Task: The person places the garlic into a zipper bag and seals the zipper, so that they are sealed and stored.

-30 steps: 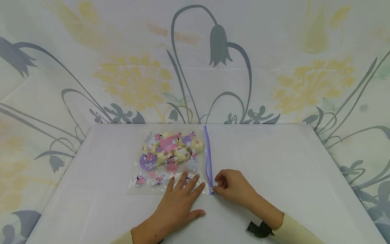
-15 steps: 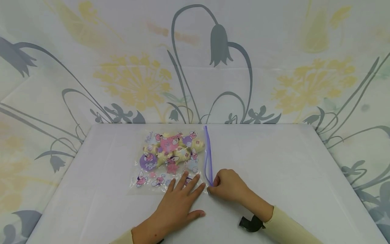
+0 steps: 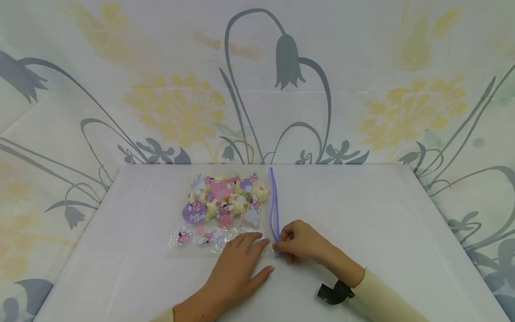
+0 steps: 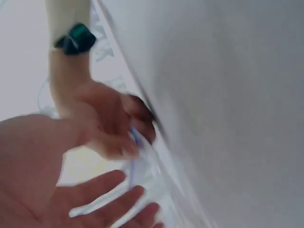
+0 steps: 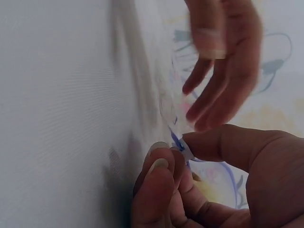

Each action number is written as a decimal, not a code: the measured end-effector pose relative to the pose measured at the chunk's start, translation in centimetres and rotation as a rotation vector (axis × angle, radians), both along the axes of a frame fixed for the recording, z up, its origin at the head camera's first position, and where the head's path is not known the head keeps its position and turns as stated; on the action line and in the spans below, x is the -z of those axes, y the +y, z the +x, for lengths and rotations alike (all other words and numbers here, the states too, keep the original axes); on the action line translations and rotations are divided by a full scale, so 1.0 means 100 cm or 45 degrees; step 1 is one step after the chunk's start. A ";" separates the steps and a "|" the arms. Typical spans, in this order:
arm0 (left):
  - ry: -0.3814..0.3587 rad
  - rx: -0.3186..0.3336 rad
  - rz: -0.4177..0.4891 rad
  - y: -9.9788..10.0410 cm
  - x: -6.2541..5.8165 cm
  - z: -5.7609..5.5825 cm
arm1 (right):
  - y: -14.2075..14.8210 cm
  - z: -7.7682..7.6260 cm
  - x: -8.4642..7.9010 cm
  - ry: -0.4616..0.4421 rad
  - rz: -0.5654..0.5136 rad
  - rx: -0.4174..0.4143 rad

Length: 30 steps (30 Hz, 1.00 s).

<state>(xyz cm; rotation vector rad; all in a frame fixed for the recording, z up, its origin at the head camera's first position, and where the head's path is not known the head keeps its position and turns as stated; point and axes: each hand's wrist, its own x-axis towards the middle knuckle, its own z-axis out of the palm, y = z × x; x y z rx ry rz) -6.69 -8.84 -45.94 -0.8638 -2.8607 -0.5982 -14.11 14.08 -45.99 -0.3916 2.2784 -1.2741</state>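
Note:
A clear zip bag (image 3: 193,239) with pink and purple cartoon prints lies flat on the white table. Several pale yellow rounded pieces (image 3: 238,203) show through its plastic. Down its right edge runs a purple zip strip (image 3: 274,197), bowed apart along part of its length. At the strip's near end my right hand (image 3: 303,241) pinches the bag's small whitish slider (image 5: 185,149) between thumb and fingers. My left hand (image 3: 237,264) hovers over the bag's near right corner, fingers loosely bent and holding nothing; the right wrist view shows its fingertips (image 5: 202,121) off the plastic.
The white tabletop (image 3: 362,210) spreads around the bag, its far edge meeting a flower-printed cloth (image 3: 257,89). Cloth also hangs at both sides. A dark wrist camera (image 3: 335,293) sits under the right wrist.
My left hand, earlier flat with spread fingers on the bag, has lifted and its fingers have bent. My right hand moved slightly left onto the strip's near end and its grip shifted.

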 end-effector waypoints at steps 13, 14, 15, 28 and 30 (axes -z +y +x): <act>-1.592 0.097 1.207 0.023 0.010 0.005 | 0.003 -0.004 -0.008 -0.245 -0.223 0.030; -1.640 0.058 1.264 0.025 0.012 0.004 | 0.004 -0.005 -0.008 -0.247 -0.225 0.033; -1.661 0.023 1.319 0.027 0.014 0.002 | 0.004 -0.005 -0.008 -0.250 -0.226 0.035; -1.546 -0.111 1.521 0.033 0.030 -0.024 | 0.006 -0.008 -0.006 -0.258 -0.230 -0.003; -1.531 -0.121 1.503 0.033 0.028 -0.028 | 0.007 -0.009 -0.005 -0.249 -0.213 -0.032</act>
